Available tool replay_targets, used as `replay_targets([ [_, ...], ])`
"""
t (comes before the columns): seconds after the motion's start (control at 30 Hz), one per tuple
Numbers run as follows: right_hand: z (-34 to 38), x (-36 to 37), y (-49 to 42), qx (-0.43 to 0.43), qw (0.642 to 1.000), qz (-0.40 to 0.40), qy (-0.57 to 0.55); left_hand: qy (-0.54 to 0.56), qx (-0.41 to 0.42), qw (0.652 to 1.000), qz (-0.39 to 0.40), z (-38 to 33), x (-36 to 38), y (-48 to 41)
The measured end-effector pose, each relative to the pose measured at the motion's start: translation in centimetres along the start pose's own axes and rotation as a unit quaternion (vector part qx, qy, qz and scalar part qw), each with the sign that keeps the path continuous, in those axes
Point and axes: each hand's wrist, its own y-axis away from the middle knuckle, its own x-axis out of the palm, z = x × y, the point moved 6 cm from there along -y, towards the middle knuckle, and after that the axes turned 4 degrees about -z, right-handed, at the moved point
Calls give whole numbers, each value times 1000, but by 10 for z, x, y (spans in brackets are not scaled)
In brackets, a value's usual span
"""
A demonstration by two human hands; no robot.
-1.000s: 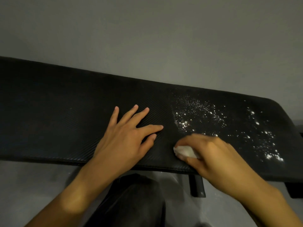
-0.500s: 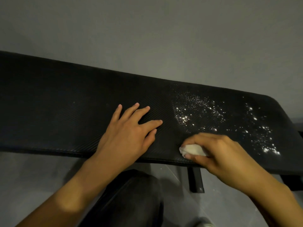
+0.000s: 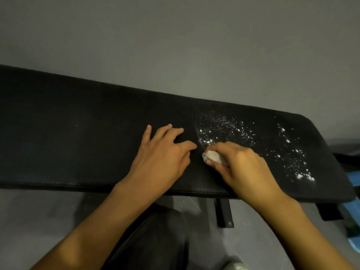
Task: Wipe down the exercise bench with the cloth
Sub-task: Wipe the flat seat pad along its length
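Across the middle of the view the bench is stretched: black, ribbed, run from the left edge to a rounded end on the right. Near its front edge the left hand is laid flat on the pad, palm down, fingers straight and spread, nothing held. Just to its right the cloth is found, a small white wad, pressed onto the pad and gripped by the right hand, whose fingers and thumb are curled round it. Only the wad's left end is shown; the rest is covered by the fingers. The left forefinger and the cloth are kept close but apart, a narrow strip of black pad seen between them.

White specks are scattered over the right part of the pad in two patches. One is spread just beyond the cloth, its left border cut in a slanted line that ends at the wad. The other patch is set toward the rounded end, thickest near the front edge, apart from the right hand. Left of the slanted line the pad is shown dark.

Below the bench a black leg is planted on the grey floor, and a dark-clad knee is framed between the two forearms. At the right edge something blue is half hidden by the bench; what it is cannot be told.
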Motion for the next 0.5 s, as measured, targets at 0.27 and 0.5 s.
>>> replay_targets([
  [0.27,0,0,27,-7,999,30,-37,8,-1,998,-58,3,6,10],
  [0.5,6,3,-3,55,997,-58,11,19,5,998,-55,6,8,11],
])
